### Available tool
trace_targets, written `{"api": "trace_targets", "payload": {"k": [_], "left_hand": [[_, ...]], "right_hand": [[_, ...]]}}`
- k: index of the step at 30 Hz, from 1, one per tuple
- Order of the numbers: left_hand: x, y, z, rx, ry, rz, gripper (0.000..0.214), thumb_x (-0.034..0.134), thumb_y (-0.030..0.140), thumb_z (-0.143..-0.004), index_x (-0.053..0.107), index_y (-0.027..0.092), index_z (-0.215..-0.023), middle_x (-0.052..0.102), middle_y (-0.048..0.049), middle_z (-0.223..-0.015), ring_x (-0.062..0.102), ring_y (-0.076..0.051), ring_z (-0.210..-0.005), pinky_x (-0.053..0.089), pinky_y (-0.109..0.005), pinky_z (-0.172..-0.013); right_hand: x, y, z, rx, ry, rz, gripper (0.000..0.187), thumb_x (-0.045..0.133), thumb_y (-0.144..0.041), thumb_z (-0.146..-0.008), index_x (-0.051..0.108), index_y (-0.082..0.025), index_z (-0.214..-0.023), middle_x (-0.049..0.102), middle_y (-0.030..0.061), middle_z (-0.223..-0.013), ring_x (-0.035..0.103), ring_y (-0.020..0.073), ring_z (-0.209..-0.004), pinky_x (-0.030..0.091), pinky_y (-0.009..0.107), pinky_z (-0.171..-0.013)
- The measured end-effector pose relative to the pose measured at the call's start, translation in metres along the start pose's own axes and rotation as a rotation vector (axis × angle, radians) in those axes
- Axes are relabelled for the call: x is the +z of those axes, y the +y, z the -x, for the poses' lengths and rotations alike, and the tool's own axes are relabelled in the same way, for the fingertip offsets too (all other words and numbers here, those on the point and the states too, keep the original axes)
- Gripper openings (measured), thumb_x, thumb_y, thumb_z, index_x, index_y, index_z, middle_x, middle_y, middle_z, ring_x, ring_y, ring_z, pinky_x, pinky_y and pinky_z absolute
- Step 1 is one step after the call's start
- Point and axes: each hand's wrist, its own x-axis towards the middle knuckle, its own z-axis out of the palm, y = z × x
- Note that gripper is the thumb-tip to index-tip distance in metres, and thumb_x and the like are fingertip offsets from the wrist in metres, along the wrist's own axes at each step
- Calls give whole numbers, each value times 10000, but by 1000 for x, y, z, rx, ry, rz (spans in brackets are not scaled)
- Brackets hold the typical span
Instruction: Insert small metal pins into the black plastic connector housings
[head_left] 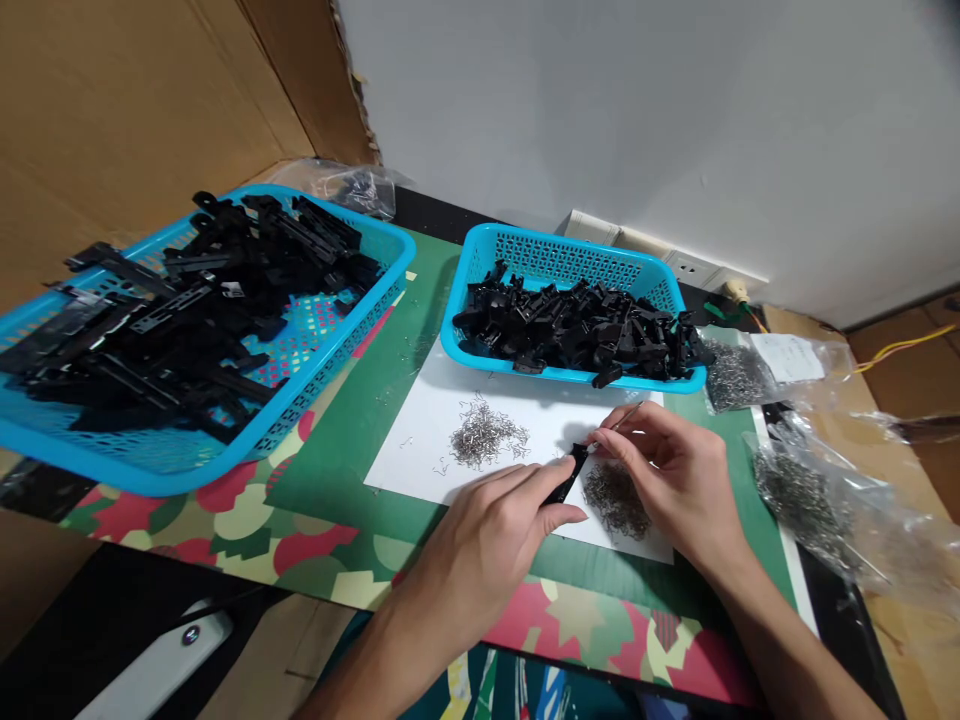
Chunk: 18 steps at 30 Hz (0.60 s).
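My left hand (510, 510) is closed around a narrow black plastic part (570, 474), whose far end sticks out beyond the fingers. At that end, my right hand (671, 465) pinches a thin metal tool (621, 416), perhaps tweezers, with its tip touching or very close to the part. Whether a tiny piece sits at the tip is too small to tell. Under both hands lies a white sheet (409, 455). On it, a pile of small bent wire springs (486, 436) is left of the hands, and a second pile of fine springs (615, 500) lies below my right hand.
A blue basket (574, 374) of small black parts stands behind the sheet. Another blue basket (217, 470) with long black parts is at left. Clear bags of metal pieces (735, 375) lie at right. Wall sockets (690, 268) and a yellow wire (907, 346) are at the back.
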Motion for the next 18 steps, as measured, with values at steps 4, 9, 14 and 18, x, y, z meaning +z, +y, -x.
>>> {"api": "trace_targets", "payload": {"k": [4,9,14,18], "left_hand": [[-1,2,0,-7,16,13,316,604,249,-1061,656,206,-1369,791,-49,-1042,764,-228,-952,610,-348,-782],[0,2,0,-16,23,17,306,592,243,-1065,673,210,-1358,800,-55,-1051,771,-230,-958,619,-344,-775],[2,-1,1,-31,28,34,309,596,254,-1063,681,208,-1356,801,-62,-1101,778,-233,-964,624,-344,-777],[2,-1,2,-11,27,13,330,601,251,-1059,667,216,-1381,797,-64,-1101,770,-233,-965,618,-343,-783]], "right_hand": [[1,-2,2,-67,21,88,195,693,-361,-987,705,-207,-868,770,37,-785,719,162,-639,574,238,-580],[4,-4,2,-127,31,160,156,667,-302,-991,710,-204,-878,758,23,-731,663,132,-550,538,225,-532],[6,-3,3,-141,28,135,123,653,-242,-987,708,-194,-888,744,10,-725,651,118,-546,511,211,-516],[7,0,5,-149,4,93,102,651,-219,-986,720,-195,-914,764,13,-771,685,126,-598,539,221,-576]]}}
